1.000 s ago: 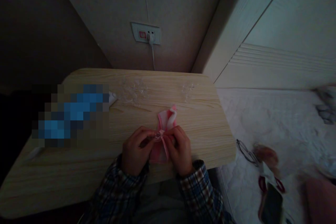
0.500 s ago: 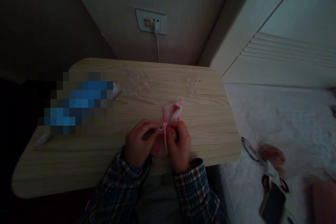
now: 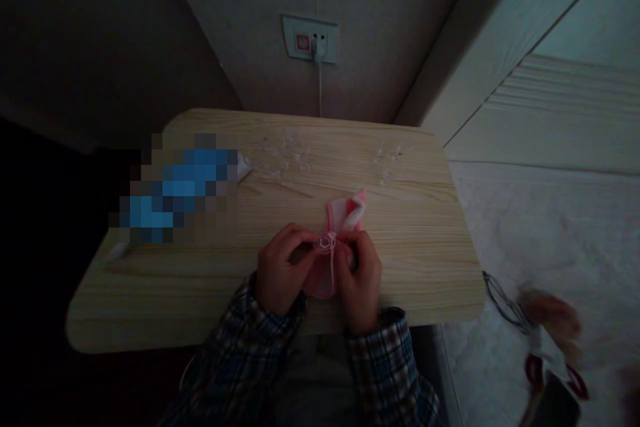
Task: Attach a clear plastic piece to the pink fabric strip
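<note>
Pink-and-white cloth point(image 3: 345, 212) lies gathered over the table, its middle between my two hands. My left hand point(image 3: 283, 270) pinches a small, clear round piece point(image 3: 325, 242) with a hexagon-like outline at its centre, held against the cloth's pinched middle. On the other side, my right hand point(image 3: 360, 273) has thumb and forefinger closed on the cloth close to that clear piece. The fingertips partly cover where piece and cloth meet, so whether they are fastened cannot be made out.
Clear plastic bits lie in a larger cluster point(image 3: 285, 157) and a smaller cluster point(image 3: 390, 160) on the wooden table point(image 3: 425, 267). A blurred-out blue object point(image 3: 185, 187) is at the left. Red-handled scissors point(image 3: 535, 370), a cable and a dark phone point(image 3: 555, 403) rest on the white bedding.
The view has shifted, so the table and hands appear farther right. The clear piece now faces the camera more and overlaps the cloth's gathered middle. Both hands keep their pinches.
</note>
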The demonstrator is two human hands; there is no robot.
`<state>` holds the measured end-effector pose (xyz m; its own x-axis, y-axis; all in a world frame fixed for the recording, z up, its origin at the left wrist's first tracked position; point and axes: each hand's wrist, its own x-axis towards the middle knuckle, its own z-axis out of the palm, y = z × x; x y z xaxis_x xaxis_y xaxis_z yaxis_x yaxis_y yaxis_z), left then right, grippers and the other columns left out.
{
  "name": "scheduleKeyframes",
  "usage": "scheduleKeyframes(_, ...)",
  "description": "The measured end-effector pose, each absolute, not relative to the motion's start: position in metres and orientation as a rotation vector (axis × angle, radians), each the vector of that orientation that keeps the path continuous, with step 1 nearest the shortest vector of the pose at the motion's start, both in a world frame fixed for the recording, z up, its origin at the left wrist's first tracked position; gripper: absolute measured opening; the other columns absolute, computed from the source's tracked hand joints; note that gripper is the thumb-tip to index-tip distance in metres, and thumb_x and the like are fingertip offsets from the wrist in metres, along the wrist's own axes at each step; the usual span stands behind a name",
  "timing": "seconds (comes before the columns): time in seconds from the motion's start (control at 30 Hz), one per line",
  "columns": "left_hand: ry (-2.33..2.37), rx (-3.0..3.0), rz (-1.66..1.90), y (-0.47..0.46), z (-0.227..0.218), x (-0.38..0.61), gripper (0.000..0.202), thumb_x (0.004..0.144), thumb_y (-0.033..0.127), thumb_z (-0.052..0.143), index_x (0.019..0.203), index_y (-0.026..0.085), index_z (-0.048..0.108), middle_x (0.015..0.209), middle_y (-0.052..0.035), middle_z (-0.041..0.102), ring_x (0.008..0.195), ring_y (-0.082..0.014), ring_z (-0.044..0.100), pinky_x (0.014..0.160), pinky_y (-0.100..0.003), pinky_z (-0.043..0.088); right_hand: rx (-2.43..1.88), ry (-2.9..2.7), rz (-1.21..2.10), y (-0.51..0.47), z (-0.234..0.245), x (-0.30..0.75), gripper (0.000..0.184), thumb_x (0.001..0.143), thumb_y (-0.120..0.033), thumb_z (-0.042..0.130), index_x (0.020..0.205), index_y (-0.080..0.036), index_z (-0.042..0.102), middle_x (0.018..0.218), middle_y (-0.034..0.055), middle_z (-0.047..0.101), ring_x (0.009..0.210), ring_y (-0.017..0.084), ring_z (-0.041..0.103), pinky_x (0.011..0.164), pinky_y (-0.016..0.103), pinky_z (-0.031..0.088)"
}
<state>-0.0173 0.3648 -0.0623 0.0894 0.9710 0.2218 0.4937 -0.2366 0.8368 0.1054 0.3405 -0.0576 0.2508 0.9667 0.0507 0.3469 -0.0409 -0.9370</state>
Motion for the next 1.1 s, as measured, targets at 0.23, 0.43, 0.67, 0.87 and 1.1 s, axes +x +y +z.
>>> scheduleKeyframes(0.23, 1.449, 1.806, 1.096, 0.3665, -0.0625, -0.0182, 0.004, 0.073, 0.021, 0.059, 0.073, 0.017, 0.061, 0.074, -0.0014, 0.058, 0.071, -0.0115, 0.055, 0.064, -0.023, 0.046, -1.572, -1.223, 0.821, 0.3435, -0.0571, 0.1034, 0.007, 0.080, -0.025, 0.049, 0.080, -0.018, 0.052, 0.077, 0.0003, 0.054, 0.074, 0.012, 0.050, 0.068, 0.026, 0.038)
scheduleKeyframes(0.43, 1.443, 1.822, 1.142, 0.3709, -0.0621, -0.0171, 0.005, 0.074, 0.021, 0.059, 0.074, 0.017, 0.062, 0.074, -0.0017, 0.058, 0.071, -0.0119, 0.056, 0.064, -0.024, 0.047, -1.581, -1.145, 0.854, 0.3472, -0.0553, 0.1020, 0.010, 0.079, -0.028, 0.050, 0.080, -0.019, 0.053, 0.071, -0.0021, 0.054, 0.065, 0.010, 0.048, 0.061, 0.023, 0.037)
scheduleKeyframes(0.67, 1.440, 1.832, 1.157, 0.3696, -0.0598, -0.0159, 0.004, 0.074, 0.020, 0.059, 0.073, 0.017, 0.061, 0.074, -0.0012, 0.057, 0.071, -0.0110, 0.055, 0.064, -0.022, 0.046, -1.544, -1.147, 0.853, 0.3465, -0.0561, 0.1017, 0.009, 0.080, -0.026, 0.048, 0.084, -0.019, 0.053, 0.078, -0.0005, 0.055, 0.072, 0.011, 0.050, 0.066, 0.024, 0.040)
scheduleKeyframes(0.87, 1.430, 1.844, 1.140, 0.3684, -0.0583, -0.0159, 0.006, 0.074, 0.022, 0.059, 0.073, 0.017, 0.062, 0.073, -0.0015, 0.058, 0.071, -0.0116, 0.056, 0.065, -0.024, 0.046, -1.518, -1.183, 0.821, 0.3463, -0.0581, 0.1026, 0.010, 0.080, -0.025, 0.047, 0.085, -0.019, 0.053, 0.080, 0.0010, 0.055, 0.074, 0.012, 0.050, 0.068, 0.026, 0.040)
scheduleKeyframes(1.1, 1.454, 1.803, 1.187, 0.3683, -0.0579, -0.0173, 0.006, 0.074, 0.022, 0.059, 0.074, 0.017, 0.062, 0.075, -0.0020, 0.060, 0.073, -0.0119, 0.056, 0.066, -0.024, 0.046, -1.505, -1.293, 0.746, 0.3448, -0.0566, 0.1013, 0.007, 0.080, -0.018, 0.047, 0.082, -0.019, 0.053, 0.082, 0.0012, 0.051, 0.078, 0.012, 0.048, 0.070, 0.027, 0.039)
